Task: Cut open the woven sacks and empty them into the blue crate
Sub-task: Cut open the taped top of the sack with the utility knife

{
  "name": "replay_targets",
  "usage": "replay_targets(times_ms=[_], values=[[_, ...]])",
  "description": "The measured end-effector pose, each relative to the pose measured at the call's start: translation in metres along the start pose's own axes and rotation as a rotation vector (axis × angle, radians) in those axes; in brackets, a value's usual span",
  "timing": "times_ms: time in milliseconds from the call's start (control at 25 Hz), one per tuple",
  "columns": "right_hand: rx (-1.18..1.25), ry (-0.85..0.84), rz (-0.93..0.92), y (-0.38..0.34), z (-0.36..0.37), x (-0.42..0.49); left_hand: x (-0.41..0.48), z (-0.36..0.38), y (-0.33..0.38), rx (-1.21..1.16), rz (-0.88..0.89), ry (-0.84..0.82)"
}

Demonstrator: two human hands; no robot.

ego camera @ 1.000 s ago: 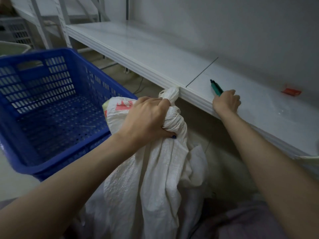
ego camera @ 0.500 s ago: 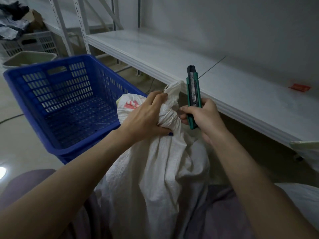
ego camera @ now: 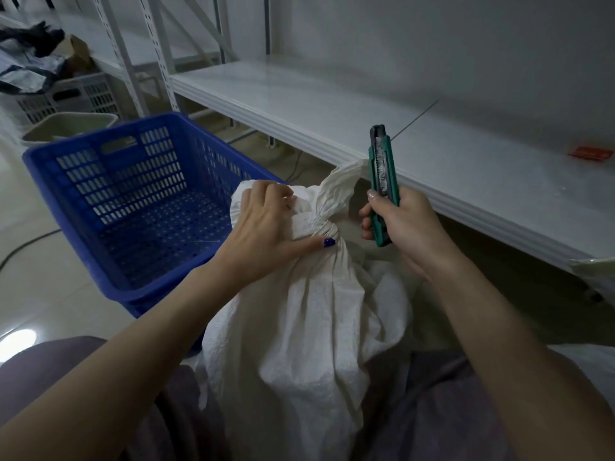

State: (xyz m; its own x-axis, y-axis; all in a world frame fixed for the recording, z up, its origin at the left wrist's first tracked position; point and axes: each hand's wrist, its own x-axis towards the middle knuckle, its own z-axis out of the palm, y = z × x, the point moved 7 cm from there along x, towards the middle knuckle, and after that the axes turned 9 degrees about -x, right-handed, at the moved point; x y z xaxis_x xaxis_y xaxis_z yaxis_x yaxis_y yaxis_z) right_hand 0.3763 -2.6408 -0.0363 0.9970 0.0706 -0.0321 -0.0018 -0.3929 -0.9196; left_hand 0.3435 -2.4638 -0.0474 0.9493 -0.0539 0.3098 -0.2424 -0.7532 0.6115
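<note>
Head view takes in a long white shelf point(ego camera: 332, 104) running along the right, and the blue crate point(ego camera: 66, 151) on the floor to the left, with nothing visible in it. Between the two, propped against the person's lap, stands the woven sack point(ego camera: 299, 327), full and tied off; its shoulder leans against the crate's near corner.

The left hand point(ego camera: 263, 227) holds the sack just below the tie, fingers curled over the bunched cloth and the thumb pressed under the knot point(ego camera: 324, 224). A moment ago this hand was wrapped round the neck itself; it has slid down, so the knot and the twisted tail above it are now bare.

The right hand point(ego camera: 406, 224), which was reaching onto the shelf a second ago, has come back clamped round a green utility knife point(ego camera: 382, 171). It holds the knife upright just beside the sack's tail, apart from the cloth, thumb on the slider. Whether the blade is out I cannot tell.

My reading: the tool is fetched and the neck exposed, so cutting is about to begin, and nothing has been emptied yet. The left thumb sits close to where the blade would go.

A small red item point(ego camera: 590, 153) lies far along the shelf.
</note>
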Motion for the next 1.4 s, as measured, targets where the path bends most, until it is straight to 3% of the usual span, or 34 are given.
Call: replay_targets(times_ms=[120,240,360,520,720,960,1120,1240,1400], values=[[0.05,-0.004,0.004,0.006,-0.003,-0.004,-0.008,0.001,-0.01,-0.051,-0.234,0.007],[-0.001,0.009,0.003,0.008,-0.011,-0.009,-0.01,0.011,-0.013,-0.056,-0.379,-0.168],[-0.011,0.03,0.01,0.014,-0.016,-0.013,-0.006,0.02,-0.003,-0.091,-0.339,-0.28],[0.095,0.038,0.026,0.025,-0.019,-0.023,-0.007,0.028,0.006,-0.144,-0.272,-0.252],[0.314,-0.079,0.089,0.033,-0.011,-0.03,-0.008,0.025,0.004,-0.496,-0.342,-0.157],[0.042,-0.012,-0.06,0.02,-0.012,-0.031,-0.014,0.019,0.026,-0.629,-0.198,-0.151],[-0.019,0.08,-0.119,0.012,-0.012,-0.026,-0.014,0.021,0.033,-0.584,-0.085,-0.193],[0.103,0.075,-0.083,0.013,-0.007,-0.016,-0.013,0.024,0.03,-0.603,-0.094,-0.201],[0.37,-0.103,0.036,0.017,0.01,-0.008,-0.017,0.031,0.025,-0.732,-0.149,-0.188]])
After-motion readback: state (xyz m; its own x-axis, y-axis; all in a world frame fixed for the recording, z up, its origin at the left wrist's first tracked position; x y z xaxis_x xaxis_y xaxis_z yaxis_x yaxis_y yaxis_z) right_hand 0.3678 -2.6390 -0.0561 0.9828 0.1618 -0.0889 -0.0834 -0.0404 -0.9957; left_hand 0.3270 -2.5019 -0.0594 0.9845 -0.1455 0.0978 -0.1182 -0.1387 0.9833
